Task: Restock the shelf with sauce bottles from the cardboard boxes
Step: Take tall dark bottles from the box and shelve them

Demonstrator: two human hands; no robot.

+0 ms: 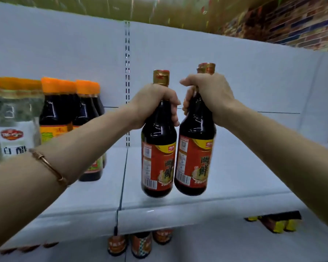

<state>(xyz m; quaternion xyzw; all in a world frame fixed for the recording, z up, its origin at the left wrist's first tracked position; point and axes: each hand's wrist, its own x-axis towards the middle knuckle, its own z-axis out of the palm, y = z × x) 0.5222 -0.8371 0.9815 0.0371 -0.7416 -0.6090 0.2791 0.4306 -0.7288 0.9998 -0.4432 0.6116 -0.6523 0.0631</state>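
Observation:
My left hand [153, 104] grips the neck of a dark sauce bottle [157, 159] with a red label and a gold cap. My right hand [208, 97] grips the neck of a second, matching sauce bottle [194, 159]. Both bottles hang upright, side by side and almost touching, a little above the white shelf [225, 186]. The part of the shelf under and to the right of them is bare. No cardboard box is in view.
On the left of the shelf stand dark bottles with orange caps [72, 114] and clear white-vinegar bottles [11, 125]. A slotted upright [127, 72] divides the white back panel. The shelf below holds several bottles [140, 244] and yellow packs [275, 224]. My left forearm wears a bracelet [49, 167].

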